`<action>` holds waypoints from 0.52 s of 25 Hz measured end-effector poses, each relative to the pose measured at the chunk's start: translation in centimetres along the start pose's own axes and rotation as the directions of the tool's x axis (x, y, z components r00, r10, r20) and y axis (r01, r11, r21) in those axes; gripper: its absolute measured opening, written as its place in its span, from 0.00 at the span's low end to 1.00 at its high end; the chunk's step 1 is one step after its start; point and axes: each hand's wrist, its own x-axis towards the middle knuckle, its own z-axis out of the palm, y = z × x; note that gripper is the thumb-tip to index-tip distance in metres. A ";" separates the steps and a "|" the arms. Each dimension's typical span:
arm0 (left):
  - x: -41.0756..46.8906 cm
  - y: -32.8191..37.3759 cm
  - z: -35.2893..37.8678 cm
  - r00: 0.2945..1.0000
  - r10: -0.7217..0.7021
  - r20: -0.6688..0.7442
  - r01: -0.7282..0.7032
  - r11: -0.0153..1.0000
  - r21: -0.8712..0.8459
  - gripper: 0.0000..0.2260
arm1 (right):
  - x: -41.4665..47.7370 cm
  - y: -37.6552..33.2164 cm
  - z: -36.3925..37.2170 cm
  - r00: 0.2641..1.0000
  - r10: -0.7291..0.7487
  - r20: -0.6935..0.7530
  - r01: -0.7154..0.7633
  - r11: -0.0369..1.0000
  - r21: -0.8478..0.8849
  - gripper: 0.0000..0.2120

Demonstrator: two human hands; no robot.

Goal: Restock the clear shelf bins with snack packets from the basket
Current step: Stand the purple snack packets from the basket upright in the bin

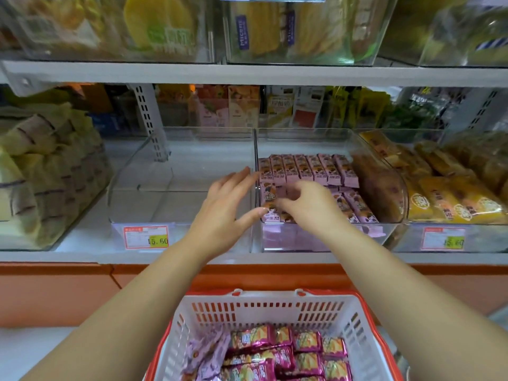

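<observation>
Seen from a head camera looking down and forward. Nearest, at the bottom edge, a white basket (264,312) with a red rim holds magenta packets (302,353) packed in rows on its right and a few pale purple packets (204,353) loose on its left. Two bare forearms reach up from either side of the basket, past an orange ledge (55,292), to a white shelf (82,257). The left hand (225,207) hangs open with fingers spread, its grip apart and holding nothing, in front of the wall shared by two clear bins. The right hand (310,207) is inside the front of the right-hand one, the pink bin (324,237), fingers curled down among the pink packets (310,169) there; blur makes it impossible to tell whether its grip is clamped on one. The pink packets stand in a neat row at the back of that bin, with more lying nearer the front beside the hand. The bin to the left, the bare bin (176,188), shows only its clear walls and floor, with a price tag (145,237) on its front. Further left, a bin holds pale brown-striped rolls (49,166). To the right of the pink bin, yellow packets (450,199) fill another bin bearing a second tag (444,238). Behind these, boxes (231,105) stand at the back of the shelf. Above, an upper shelf (247,74) carries more clear bins of blurred yellow goods (159,23).
</observation>
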 end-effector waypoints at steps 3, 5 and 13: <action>-5.1 0.1 -0.4 0.954 -0.027 -0.298 0.008 0.998 -0.064 0.22 | -5.6 0.7 0.8 0.906 -0.136 -0.402 0.250 0.936 0.247 0.12; -9.9 -0.9 1.2 0.930 -0.126 -0.346 0.099 0.991 -0.095 0.19 | -8.5 2.6 3.6 0.924 -0.094 -0.371 0.230 0.911 0.342 0.10; -26.1 -6.3 11.3 0.726 -0.512 0.459 0.524 0.844 0.112 0.27 | -14.8 11.9 17.1 0.897 0.102 0.430 -0.107 0.994 -0.014 0.14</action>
